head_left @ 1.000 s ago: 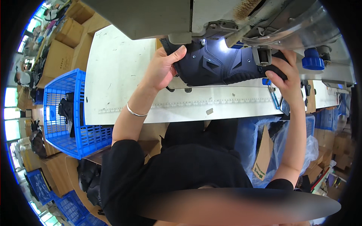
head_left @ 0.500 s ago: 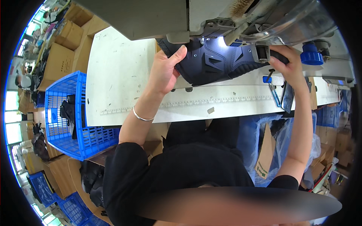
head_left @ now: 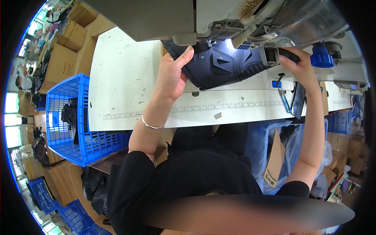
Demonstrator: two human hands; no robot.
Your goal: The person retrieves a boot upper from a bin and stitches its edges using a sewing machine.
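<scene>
Under the head of a sewing machine (head_left: 219, 29) lies a black moulded, padded piece (head_left: 225, 64) with stitched lines, raised vents and a ribbed edge. I cannot tell exactly what kind of article it is. My left hand (head_left: 174, 72) grips its left end, thumb on top and fingers underneath. At the right, beyond a metal roller part (head_left: 270, 56), my right hand (head_left: 299, 66) is closed around a black end that seems to belong to the same piece. A machine light brightens the upper middle; the needle area is mostly hidden.
The white table (head_left: 125, 78) carries a printed ruler near its front edge. Thread snips with blue handles (head_left: 285, 98) lie by my right wrist. A blue crate (head_left: 84, 145) with black items stands left; cardboard boxes (head_left: 60, 64) rise behind it. A plastic-lined bin (head_left: 258, 156) sits below right.
My left forearm has swung slightly to the right, its bracelet shifting along. Both hands keep their grip, and the black piece has barely moved.
</scene>
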